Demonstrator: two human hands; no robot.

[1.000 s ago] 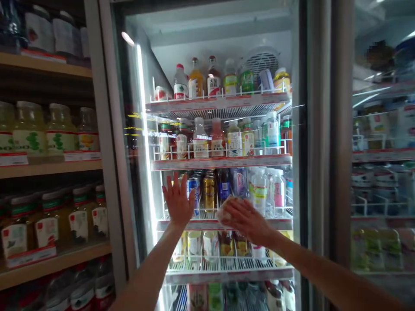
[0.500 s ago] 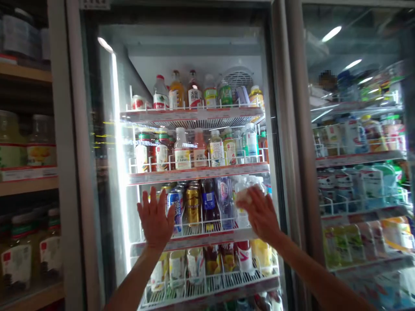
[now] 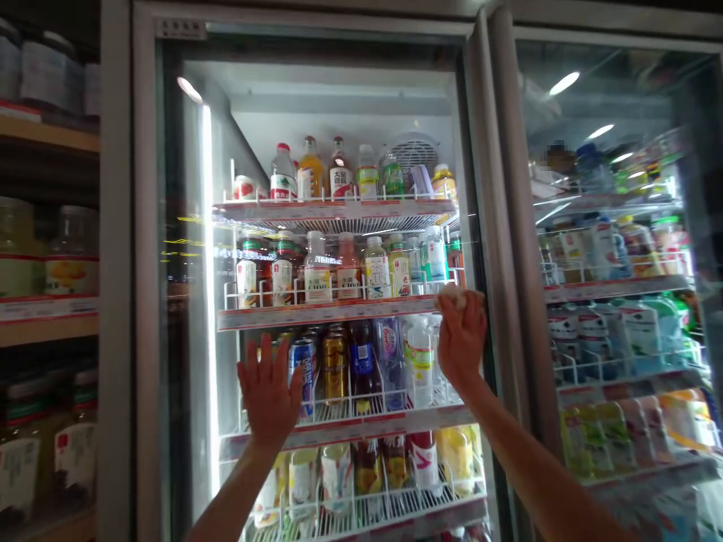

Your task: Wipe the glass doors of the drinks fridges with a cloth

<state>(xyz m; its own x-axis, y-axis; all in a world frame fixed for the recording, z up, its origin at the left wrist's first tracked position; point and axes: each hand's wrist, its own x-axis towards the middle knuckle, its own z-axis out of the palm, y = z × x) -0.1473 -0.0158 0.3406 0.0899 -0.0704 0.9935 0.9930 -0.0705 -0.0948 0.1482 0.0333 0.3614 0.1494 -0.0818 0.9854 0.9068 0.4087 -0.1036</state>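
My left hand (image 3: 268, 393) lies flat and open against the glass door (image 3: 186, 301) of a lit drinks fridge, fingers spread, level with the shelf of cans. My right hand (image 3: 462, 336) presses a small pale cloth (image 3: 455, 299) against the same glass near the door's right edge, level with the second shelf rail. Behind the glass stand rows of bottles (image 3: 349, 267) and cans (image 3: 334, 361) on white wire shelves.
A second glass-door fridge (image 3: 615, 286) full of drinks stands to the right, past a grey frame post (image 3: 505, 226). Wooden shelves (image 3: 48, 324) with jars and bottles run along the left.
My right hand with the cloth has slid up and to the right across the glass, from the can shelf to the door's right edge. My left hand stays flat on the glass.
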